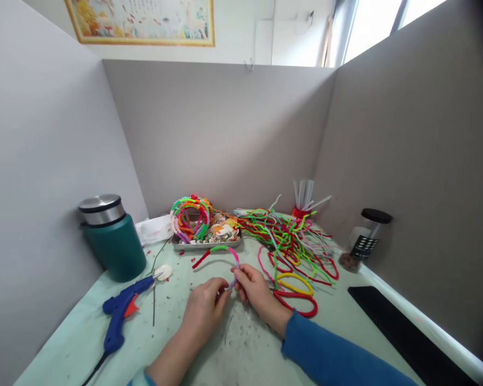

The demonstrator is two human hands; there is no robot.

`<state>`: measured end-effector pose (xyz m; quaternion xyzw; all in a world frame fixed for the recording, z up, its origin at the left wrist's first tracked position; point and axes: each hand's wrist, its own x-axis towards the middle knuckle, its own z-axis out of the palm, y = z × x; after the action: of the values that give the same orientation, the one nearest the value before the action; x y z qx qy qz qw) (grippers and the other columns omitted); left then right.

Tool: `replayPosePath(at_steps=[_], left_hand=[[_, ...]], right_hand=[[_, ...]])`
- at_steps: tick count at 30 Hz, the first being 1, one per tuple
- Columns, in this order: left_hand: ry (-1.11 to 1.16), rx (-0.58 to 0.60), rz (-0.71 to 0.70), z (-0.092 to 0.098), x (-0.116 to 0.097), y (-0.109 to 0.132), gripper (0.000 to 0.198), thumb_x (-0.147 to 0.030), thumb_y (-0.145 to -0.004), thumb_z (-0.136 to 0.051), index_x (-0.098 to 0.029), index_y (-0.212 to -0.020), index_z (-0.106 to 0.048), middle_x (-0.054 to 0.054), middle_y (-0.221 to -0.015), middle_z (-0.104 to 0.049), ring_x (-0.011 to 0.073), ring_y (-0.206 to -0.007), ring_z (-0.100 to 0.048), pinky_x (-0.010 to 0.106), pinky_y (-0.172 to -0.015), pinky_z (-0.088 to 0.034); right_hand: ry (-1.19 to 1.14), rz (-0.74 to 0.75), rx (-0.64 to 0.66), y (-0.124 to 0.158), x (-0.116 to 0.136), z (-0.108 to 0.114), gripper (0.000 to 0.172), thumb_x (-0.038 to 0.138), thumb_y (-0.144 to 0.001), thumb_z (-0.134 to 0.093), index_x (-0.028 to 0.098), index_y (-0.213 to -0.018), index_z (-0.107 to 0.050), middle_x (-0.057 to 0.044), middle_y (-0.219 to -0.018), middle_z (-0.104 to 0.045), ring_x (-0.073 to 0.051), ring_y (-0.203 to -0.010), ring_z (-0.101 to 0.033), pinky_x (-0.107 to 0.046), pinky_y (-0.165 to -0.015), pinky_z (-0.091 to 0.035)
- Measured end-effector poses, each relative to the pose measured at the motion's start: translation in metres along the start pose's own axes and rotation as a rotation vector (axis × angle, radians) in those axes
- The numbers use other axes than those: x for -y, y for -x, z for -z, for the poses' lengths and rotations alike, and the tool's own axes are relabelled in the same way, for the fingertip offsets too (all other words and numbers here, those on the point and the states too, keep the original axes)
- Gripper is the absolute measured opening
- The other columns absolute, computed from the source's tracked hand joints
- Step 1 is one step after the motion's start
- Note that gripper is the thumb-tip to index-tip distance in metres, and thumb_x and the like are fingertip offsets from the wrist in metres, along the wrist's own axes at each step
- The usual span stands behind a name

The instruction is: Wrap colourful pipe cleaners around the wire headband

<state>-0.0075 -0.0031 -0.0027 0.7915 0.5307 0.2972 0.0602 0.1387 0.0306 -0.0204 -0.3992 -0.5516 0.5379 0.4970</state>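
Observation:
A multicoloured pipe cleaner curves up and to the left from my fingers, running red, green, pink and then purple. My left hand pinches its purple lower end. Just to the right, my right hand grips the same purple stretch between thumb and fingers. Beside my right wrist lie scissors with red and yellow handles, their blades partly hidden by the hand. Behind my hands stands a metal tray with rolled rings of coloured pipe cleaners and round pale pieces.
A blue glue gun and a green bottle stand at the left. Loose pipe cleaners are heaped at the back right, near white sticks. To the right are a black-lidded jar and a black strip. Grey partitions enclose the table.

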Motion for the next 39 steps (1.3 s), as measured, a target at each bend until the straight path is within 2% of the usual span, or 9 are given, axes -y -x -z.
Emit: replayPosePath(at_steps=[3, 9, 20, 29, 34, 36, 39], left_hand=[[-0.115, 0.013, -0.071, 0.0021, -0.0034, 0.0008, 0.021, -0.024, -0.086, -0.040, -0.021, -0.080, -0.060, 0.002, -0.073, -0.064, 0.0169, -0.071, -0.059, 0.026, -0.065, -0.038], [-0.260, 0.072, -0.074, 0.0022, -0.0099, 0.0022, 0.026, -0.020, -0.088, -0.034, -0.020, -0.073, -0.055, 0.003, -0.069, -0.063, 0.0173, -0.063, -0.057, 0.026, -0.058, -0.034], [-0.179, 0.107, -0.067, -0.0032, -0.0067, 0.0004, 0.024, -0.023, -0.089, -0.034, -0.021, -0.074, -0.053, 0.002, -0.072, -0.064, 0.0164, -0.065, -0.059, 0.024, -0.056, -0.033], [0.005, 0.136, 0.034, -0.0033, -0.0035, -0.0032, 0.030, -0.027, -0.089, -0.036, -0.021, -0.068, -0.057, 0.000, -0.064, -0.063, 0.0140, -0.060, -0.058, 0.021, -0.056, -0.034], [0.027, 0.117, 0.072, -0.0025, -0.0033, -0.0022, 0.026, -0.027, -0.087, -0.039, -0.021, -0.075, -0.062, 0.002, -0.069, -0.065, 0.0151, -0.064, -0.059, 0.022, -0.058, -0.035], [0.050, 0.105, 0.058, -0.0027, -0.0033, -0.0020, 0.025, -0.026, -0.087, -0.039, -0.021, -0.081, -0.063, 0.003, -0.074, -0.066, 0.0156, -0.067, -0.059, 0.022, -0.061, -0.037], [0.042, 0.109, 0.014, -0.0030, -0.0036, -0.0018, 0.031, -0.024, -0.088, -0.035, -0.020, -0.076, -0.063, 0.004, -0.071, -0.064, 0.0153, -0.068, -0.058, 0.022, -0.062, -0.037]], right_hand=[[0.030, 0.018, 0.001, 0.0008, -0.0004, -0.0008, 0.023, 0.039, -0.083, -0.047, 0.016, -0.081, -0.052, 0.006, -0.055, -0.049, -0.005, -0.037, -0.038, -0.018, -0.037, -0.026], [0.060, 0.046, 0.014, 0.0018, -0.0024, -0.0018, 0.023, 0.038, -0.083, -0.046, 0.016, -0.089, -0.053, 0.006, -0.055, -0.047, -0.005, -0.038, -0.038, -0.017, -0.037, -0.027], [0.063, 0.049, 0.000, 0.0006, -0.0051, -0.0015, 0.025, 0.040, -0.084, -0.047, 0.016, -0.087, -0.054, 0.007, -0.052, -0.045, -0.005, -0.038, -0.038, -0.016, -0.037, -0.028], [0.063, 0.055, 0.000, 0.0017, -0.0018, -0.0013, 0.025, 0.040, -0.084, -0.046, 0.016, -0.085, -0.053, 0.007, -0.052, -0.046, -0.005, -0.037, -0.037, -0.016, -0.036, -0.028], [0.036, 0.044, 0.008, 0.0019, -0.0007, -0.0006, 0.025, 0.041, -0.082, -0.047, 0.017, -0.085, -0.052, 0.007, -0.052, -0.046, -0.006, -0.038, -0.038, -0.017, -0.037, -0.028], [0.037, 0.035, 0.014, 0.0021, 0.0004, -0.0005, 0.025, 0.041, -0.083, -0.047, 0.017, -0.084, -0.051, 0.008, -0.050, -0.045, -0.006, -0.037, -0.037, -0.017, -0.036, -0.027], [0.044, 0.028, 0.028, 0.0023, 0.0008, -0.0007, 0.024, 0.041, -0.083, -0.046, 0.017, -0.084, -0.051, 0.008, -0.048, -0.044, -0.006, -0.037, -0.036, -0.018, -0.037, -0.027]])
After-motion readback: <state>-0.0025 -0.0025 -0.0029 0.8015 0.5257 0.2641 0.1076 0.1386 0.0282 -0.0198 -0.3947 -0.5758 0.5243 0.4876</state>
